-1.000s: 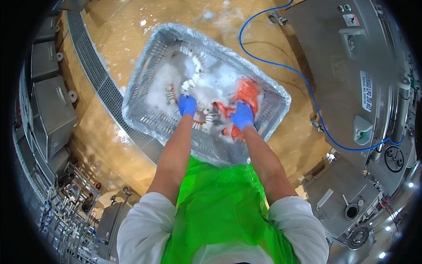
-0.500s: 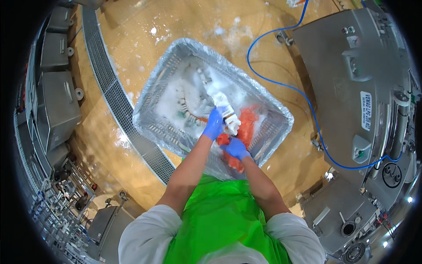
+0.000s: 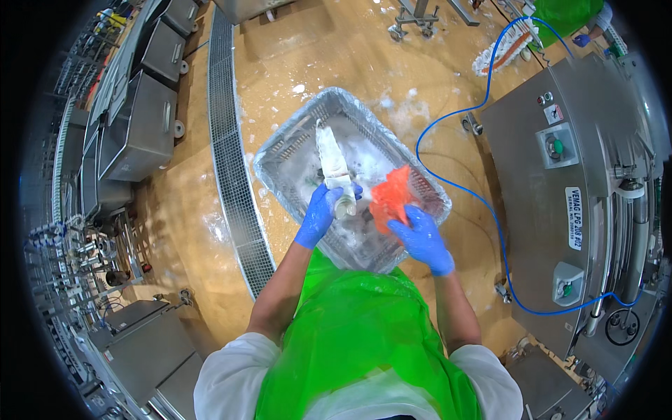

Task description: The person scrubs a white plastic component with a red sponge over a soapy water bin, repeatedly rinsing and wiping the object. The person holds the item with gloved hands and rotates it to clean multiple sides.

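Observation:
My left hand (image 3: 319, 215), in a blue glove, is closed around the lower end of a long, white, jointed-looking piece (image 3: 330, 150), which tapers toward its far end. Its exact kind does not show. My right hand (image 3: 424, 242), also blue-gloved, pinches a bright orange-red cloth (image 3: 390, 194) by its near side. The cloth hangs crumpled to the right of the white piece, apart from it. Both are over a grey slotted crate (image 3: 278, 183) lined with clear plastic, with white suds (image 3: 364, 159) inside. Foam hides most of what lies in the crate.
Foam spots dot the wet yellow-brown floor (image 3: 301, 52). A metal drain grate (image 3: 225, 133) runs along the left, beside steel wheeled bins (image 3: 140, 133). A blue hose (image 3: 458, 183) loops before a large steel machine (image 3: 521, 154). Another person's green apron (image 3: 563, 19) shows far right.
My right hand has drawn right, away from the white piece, lifting the cloth. My left hand still holds the piece, now pointing farther away from me. The whole view has shifted.

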Demonstrator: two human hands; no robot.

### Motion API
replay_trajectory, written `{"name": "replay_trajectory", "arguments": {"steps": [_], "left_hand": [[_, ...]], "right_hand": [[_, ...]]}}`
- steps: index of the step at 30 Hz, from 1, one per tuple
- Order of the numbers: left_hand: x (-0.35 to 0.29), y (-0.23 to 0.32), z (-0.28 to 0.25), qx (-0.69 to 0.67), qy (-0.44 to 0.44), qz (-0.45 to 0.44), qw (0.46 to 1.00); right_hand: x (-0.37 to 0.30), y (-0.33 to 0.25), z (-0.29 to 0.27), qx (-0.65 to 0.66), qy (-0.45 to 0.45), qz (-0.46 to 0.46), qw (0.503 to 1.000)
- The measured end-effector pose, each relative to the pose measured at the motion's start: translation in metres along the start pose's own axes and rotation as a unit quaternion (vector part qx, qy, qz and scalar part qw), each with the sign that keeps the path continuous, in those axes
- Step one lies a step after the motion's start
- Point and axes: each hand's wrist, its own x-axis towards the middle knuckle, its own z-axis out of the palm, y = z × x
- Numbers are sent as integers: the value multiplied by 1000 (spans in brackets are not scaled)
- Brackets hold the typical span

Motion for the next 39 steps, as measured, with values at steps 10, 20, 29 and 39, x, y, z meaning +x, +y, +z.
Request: {"name": "replay_trajectory", "arguments": {"steps": [10, 20, 29, 39], "left_hand": [[-64, -8, 38, 89, -55, 34, 994], [-52, -2, 55, 81, -31, 50, 995], [-37, -18, 80, 169, -238, -100, 951], [-23, -8, 65, 174, -92, 16, 980]], "right_hand": [[-17, -17, -16, 10, -189, -61, 980], [-17, 28, -58, 13, -253, 71, 965], [-22, 22, -57, 36, -303, -2, 952], [-35, -3, -54, -76, -241, -16, 967]]}}
